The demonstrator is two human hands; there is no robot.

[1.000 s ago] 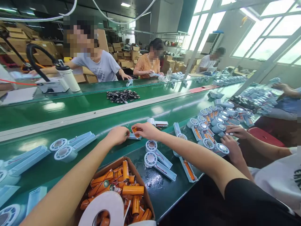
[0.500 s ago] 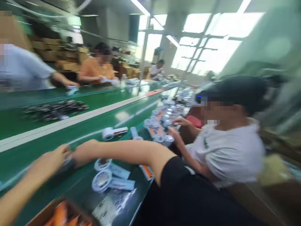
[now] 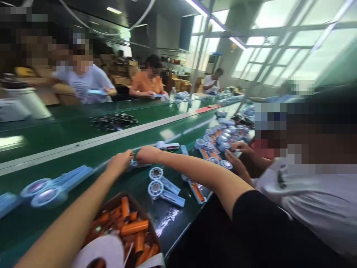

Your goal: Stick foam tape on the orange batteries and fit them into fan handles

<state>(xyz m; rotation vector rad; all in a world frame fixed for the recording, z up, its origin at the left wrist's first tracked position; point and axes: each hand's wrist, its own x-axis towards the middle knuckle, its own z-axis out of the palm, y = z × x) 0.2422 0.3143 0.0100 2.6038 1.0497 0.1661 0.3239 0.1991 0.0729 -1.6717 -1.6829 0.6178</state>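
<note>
As the left hand (image 3: 120, 162) and right hand (image 3: 147, 154) meet over the bench (image 3: 83, 158), the casing (image 3: 142, 164) peeks out beneath the right; can't tell either grip. Looks light, stiff, maybe slick: best pinched along its long sides, gently.

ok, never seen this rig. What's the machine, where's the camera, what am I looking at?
No machine arm here: these are a person's bare hands, and every picture comes from one camera on that person's head. The left hand and right hand meet at a light-blue part; fingers hide which one grips it. On the green surface lie round-headed light-blue pieces and a dark heap. Nearest the camera, an open box holds orange cylinders, with a white roll on top. Other people work around the line.
</note>
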